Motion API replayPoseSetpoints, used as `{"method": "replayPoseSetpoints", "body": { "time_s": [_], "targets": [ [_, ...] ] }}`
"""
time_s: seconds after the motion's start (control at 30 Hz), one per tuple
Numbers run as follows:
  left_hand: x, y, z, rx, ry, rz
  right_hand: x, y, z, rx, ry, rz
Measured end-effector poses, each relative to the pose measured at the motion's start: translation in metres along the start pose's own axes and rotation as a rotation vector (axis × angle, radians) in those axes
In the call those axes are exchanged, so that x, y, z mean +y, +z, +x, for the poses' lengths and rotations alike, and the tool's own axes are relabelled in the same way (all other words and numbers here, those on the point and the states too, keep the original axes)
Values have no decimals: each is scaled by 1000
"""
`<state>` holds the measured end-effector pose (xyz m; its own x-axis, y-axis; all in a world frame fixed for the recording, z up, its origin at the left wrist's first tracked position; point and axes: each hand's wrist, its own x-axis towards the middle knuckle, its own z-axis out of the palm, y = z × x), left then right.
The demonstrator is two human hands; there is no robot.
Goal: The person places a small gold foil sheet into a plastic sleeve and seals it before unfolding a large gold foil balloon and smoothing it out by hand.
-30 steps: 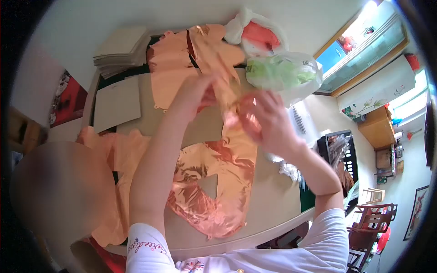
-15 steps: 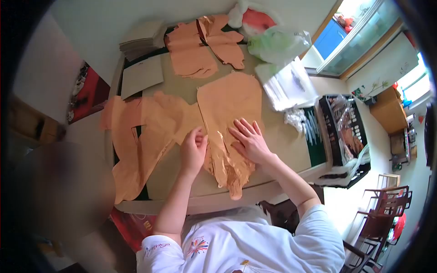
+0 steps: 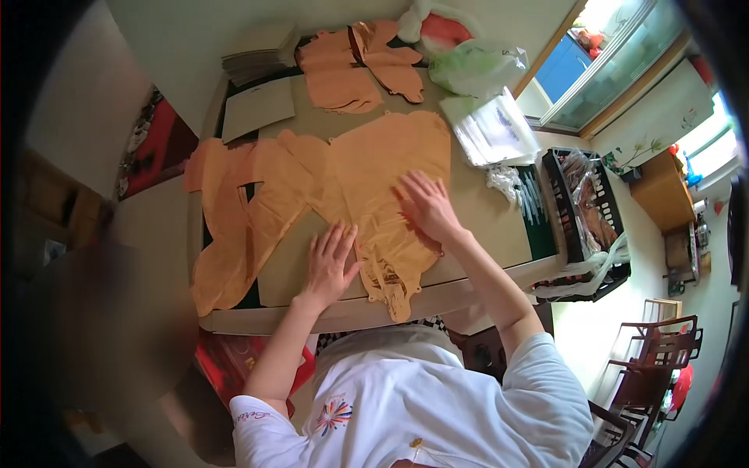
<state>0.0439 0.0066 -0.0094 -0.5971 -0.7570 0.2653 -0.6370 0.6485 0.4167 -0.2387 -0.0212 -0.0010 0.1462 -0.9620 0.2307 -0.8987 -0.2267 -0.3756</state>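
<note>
A flat sheet of shiny orange-pink foil [image 3: 390, 148] lies on the table in front of me, its narrow crinkled end near the front edge. My right hand [image 3: 429, 207] rests flat on its right part, fingers spread. At the sheet's left edge, my left hand [image 3: 331, 261] lies palm down with fingers extended, partly on the board. Another foil piece [image 3: 250, 210] spreads out to the left and meets the first one. More foil pieces [image 3: 343, 74] are at the back of the table.
Grey boards [image 3: 259, 108] and a stack of sheets [image 3: 261, 54] sit at the back left. Clear plastic packets [image 3: 495, 132], a greenish bag [image 3: 476, 70] and thin tubes [image 3: 530, 195] lie on the right, beside a black crate [image 3: 585, 210].
My left hand has opened and come down flat. My right hand has slid up over the foil, whose lower part now lies wider and flatter. The view has shifted slightly.
</note>
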Motion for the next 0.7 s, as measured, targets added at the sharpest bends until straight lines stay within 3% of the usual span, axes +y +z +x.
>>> {"method": "replayPoseSetpoints", "body": {
  "time_s": [0.1,0.33,0.47,0.5,0.6,0.7],
  "targets": [
    [0,3,11,25,-36,24,23,-2,3,92,159,-62],
    [-3,9,19,24,-45,79,-11,-16,-52,-28,139,-20],
    [-2,9,20,42,-64,41,-12,-26,-42,20,161,59],
    [1,6,20,49,-66,39,-9,-17,-42,37,22,-37],
    [-1,7,20,89,-88,8,-27,-12,-44,-207,-169,-124],
    [-4,9,21,124,-97,9,1,-14,-12,-225,-165,-254]
  ]
}}
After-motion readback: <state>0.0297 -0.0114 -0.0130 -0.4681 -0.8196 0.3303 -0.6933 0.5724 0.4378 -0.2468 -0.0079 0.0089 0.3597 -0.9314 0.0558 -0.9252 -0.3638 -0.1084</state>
